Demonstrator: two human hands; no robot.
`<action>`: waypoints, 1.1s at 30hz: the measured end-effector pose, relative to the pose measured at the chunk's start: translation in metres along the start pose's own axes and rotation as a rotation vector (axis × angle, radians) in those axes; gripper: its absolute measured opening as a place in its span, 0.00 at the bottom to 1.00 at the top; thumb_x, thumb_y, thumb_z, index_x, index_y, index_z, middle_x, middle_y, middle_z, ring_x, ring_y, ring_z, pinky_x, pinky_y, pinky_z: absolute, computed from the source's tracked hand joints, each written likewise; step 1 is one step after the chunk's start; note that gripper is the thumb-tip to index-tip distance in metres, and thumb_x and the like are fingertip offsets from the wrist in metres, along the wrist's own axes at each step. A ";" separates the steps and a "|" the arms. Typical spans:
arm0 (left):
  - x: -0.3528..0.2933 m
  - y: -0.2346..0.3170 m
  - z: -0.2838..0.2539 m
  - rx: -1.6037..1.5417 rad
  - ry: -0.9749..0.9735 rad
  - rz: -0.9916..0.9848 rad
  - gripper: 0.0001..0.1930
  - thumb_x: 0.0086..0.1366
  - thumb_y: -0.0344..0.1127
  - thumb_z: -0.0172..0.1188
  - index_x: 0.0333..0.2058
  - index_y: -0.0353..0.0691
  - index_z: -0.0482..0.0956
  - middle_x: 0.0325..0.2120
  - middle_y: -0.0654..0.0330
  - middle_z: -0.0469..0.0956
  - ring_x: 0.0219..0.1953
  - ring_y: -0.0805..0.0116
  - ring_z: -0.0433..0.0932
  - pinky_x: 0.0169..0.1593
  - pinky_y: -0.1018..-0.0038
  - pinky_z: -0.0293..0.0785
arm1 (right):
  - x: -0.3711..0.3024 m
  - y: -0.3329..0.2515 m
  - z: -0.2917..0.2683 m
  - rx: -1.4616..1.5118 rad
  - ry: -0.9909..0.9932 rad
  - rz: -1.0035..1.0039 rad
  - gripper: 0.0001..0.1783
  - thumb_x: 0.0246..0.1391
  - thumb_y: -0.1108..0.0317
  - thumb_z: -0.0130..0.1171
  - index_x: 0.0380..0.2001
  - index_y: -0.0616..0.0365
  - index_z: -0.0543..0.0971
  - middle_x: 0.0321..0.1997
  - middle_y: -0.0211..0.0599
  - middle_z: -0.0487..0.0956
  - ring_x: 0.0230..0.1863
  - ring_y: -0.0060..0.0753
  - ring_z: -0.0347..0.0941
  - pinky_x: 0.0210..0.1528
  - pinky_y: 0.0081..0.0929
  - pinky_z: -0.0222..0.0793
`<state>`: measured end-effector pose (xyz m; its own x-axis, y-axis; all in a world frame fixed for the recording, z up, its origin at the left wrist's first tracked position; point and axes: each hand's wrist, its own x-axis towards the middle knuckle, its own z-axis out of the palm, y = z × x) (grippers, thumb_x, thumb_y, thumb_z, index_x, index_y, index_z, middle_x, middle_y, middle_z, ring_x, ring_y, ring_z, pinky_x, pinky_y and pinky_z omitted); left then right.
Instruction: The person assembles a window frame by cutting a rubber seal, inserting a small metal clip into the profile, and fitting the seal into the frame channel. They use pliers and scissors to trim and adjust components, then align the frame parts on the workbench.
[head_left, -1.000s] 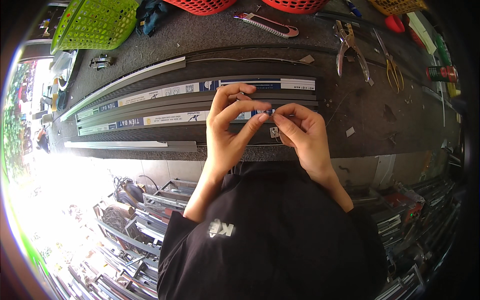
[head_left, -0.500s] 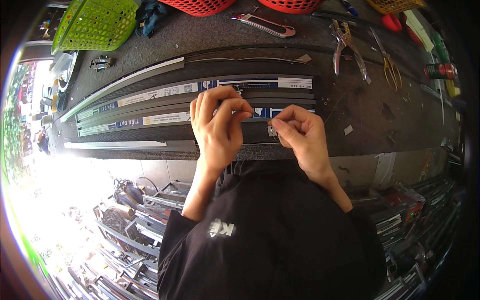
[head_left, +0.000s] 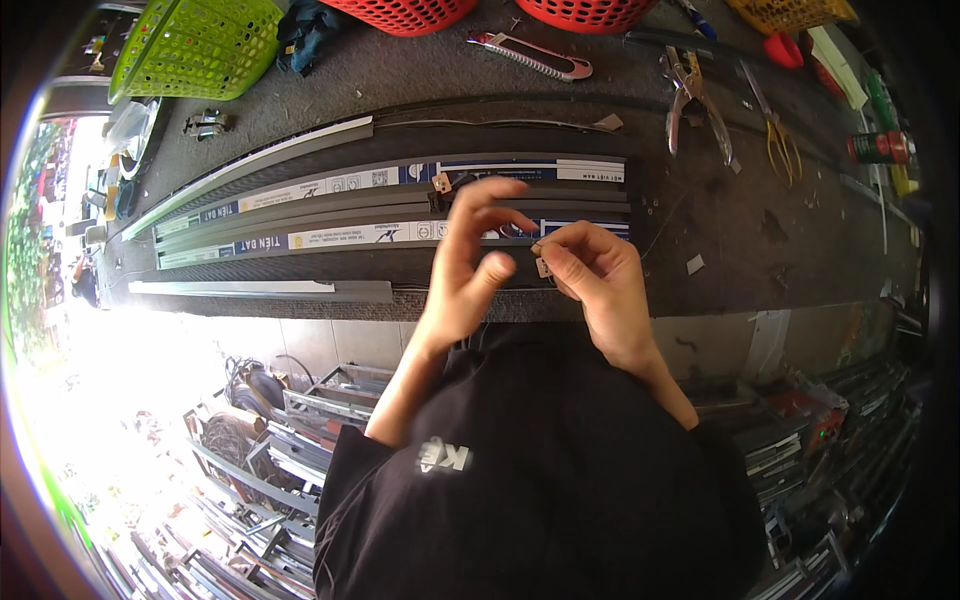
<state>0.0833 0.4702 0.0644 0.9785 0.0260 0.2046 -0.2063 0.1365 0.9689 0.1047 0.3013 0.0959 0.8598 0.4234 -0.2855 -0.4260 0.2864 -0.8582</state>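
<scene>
Thumb and fingers of my left hand point(head_left: 472, 268) are spread apart with nothing between them, above the dark metal profiles point(head_left: 330, 210) that lie lengthwise on the bench. Close to its right, my right hand point(head_left: 605, 280) is pinched on a small metal fitting point(head_left: 543, 266); most of that fitting is hidden by the fingers. Another small fitting point(head_left: 441, 184), pale on top with a dark part, rests on the profiles beyond my left hand. Printed blue and white film point(head_left: 350, 236) runs along some of the profiles.
At the far side stand a green basket point(head_left: 195, 50) and red baskets point(head_left: 585, 12). A utility knife point(head_left: 530, 56), a pair of pliers point(head_left: 690, 100) and yellow-handled scissors point(head_left: 777, 135) lie on the bench. A small metal clamp-like part point(head_left: 206, 124) is at the left.
My left hand has shifted right toward my right hand and its fingers have spread. A fitting on the profiles, mostly hidden behind it before, now shows. The right hand has barely moved.
</scene>
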 end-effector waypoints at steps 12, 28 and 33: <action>0.008 0.025 0.008 0.702 -0.038 0.180 0.04 0.58 0.30 0.67 0.32 0.39 0.82 0.37 0.63 0.81 0.39 0.60 0.78 0.45 0.67 0.69 | 0.010 -0.011 -0.006 -0.627 0.075 -0.517 0.10 0.58 0.69 0.65 0.41 0.59 0.83 0.43 0.35 0.77 0.45 0.22 0.73 0.43 0.21 0.69; 0.008 0.015 0.019 0.600 0.133 0.216 0.16 0.48 0.32 0.75 0.38 0.47 0.86 0.34 0.64 0.80 0.27 0.72 0.76 0.31 0.75 0.73 | 0.017 0.003 -0.017 0.122 0.005 -0.123 0.08 0.59 0.66 0.65 0.34 0.60 0.81 0.34 0.25 0.79 0.39 0.15 0.72 0.45 0.17 0.66; 0.017 0.015 0.005 0.829 0.014 0.651 0.15 0.40 0.34 0.77 0.32 0.54 0.89 0.35 0.67 0.78 0.33 0.70 0.78 0.32 0.75 0.74 | 0.019 0.001 -0.013 0.070 -0.026 0.090 0.14 0.64 0.59 0.60 0.30 0.58 0.75 0.23 0.23 0.74 0.28 0.13 0.72 0.29 0.13 0.63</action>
<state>0.0974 0.4674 0.0828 0.6768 -0.1369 0.7234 -0.6242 -0.6277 0.4652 0.1238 0.2985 0.0840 0.8099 0.4717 -0.3487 -0.5210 0.3051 -0.7972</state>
